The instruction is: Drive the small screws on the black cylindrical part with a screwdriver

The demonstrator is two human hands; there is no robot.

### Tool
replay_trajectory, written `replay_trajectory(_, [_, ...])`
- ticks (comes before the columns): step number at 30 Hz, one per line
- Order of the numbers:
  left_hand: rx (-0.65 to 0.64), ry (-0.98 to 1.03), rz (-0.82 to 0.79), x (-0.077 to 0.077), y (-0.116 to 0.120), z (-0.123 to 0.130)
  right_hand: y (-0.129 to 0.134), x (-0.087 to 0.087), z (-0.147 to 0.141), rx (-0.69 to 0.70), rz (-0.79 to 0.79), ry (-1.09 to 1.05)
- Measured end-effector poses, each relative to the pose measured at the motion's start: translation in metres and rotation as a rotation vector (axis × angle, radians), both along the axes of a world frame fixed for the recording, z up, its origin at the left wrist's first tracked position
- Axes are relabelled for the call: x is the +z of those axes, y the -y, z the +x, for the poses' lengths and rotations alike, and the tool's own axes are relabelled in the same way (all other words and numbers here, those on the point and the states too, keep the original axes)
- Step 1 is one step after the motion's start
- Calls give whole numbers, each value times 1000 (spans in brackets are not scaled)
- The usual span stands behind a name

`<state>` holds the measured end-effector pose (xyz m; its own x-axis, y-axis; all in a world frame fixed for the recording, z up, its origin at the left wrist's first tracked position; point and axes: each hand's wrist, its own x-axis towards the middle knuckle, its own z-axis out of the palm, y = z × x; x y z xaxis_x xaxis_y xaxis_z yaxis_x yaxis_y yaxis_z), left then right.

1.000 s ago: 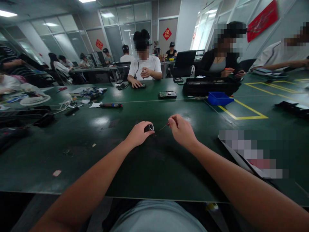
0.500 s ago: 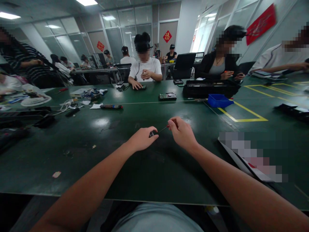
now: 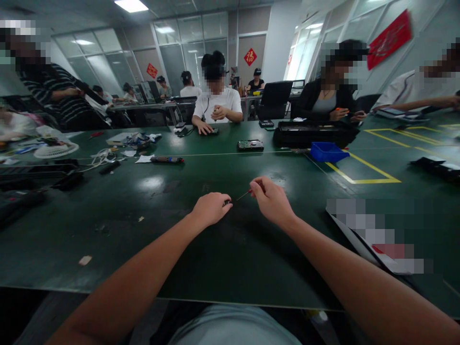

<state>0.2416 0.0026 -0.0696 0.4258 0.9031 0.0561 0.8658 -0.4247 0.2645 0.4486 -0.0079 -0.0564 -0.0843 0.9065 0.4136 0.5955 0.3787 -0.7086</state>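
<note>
Over the green table, my left hand (image 3: 211,209) is closed round a small dark part with a shiny metal edge (image 3: 226,203). Its fingers cover most of the part, so I cannot make out its kind. My right hand (image 3: 272,199) pinches a thin screwdriver (image 3: 243,195) by its reddish handle, mostly hidden in the fingers. The shaft slants down to the left, and its tip ends just short of the left hand's fingertips.
Ahead lie a hard drive (image 3: 250,144), a blue tray (image 3: 328,152), a long black housing (image 3: 316,134) and a dark cylindrical tool (image 3: 167,160). A pale flat object (image 3: 350,232) lies to the right. Cables (image 3: 104,157) and a white fan-like grille (image 3: 55,150) crowd the left. Co-workers sit opposite.
My left hand's fingers have curled further round the small part, which shows less now. The screwdriver tip stands slightly farther from it. My right hand keeps its pinch.
</note>
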Motion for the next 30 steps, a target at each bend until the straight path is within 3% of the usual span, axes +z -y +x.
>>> replay_trajectory(11, [65, -29, -8, -3, -2, -5, 2, 2, -2, 29, -58, 5])
replay_trajectory(16, [89, 105, -26, 1, -8, -13, 2, 1, -1, 31, -56, -5])
replay_trajectory(21, [148, 474, -148, 12, -17, -29, 1, 1, 0, 52, -58, -10])
replay_trajectory(26, [454, 1178, -403, 33, -25, -64, 1, 2, 0, 65, -59, -9])
replay_trajectory(30, [659, 1566, -400, 50, -23, -115, 1, 2, 1, 78, -55, -7])
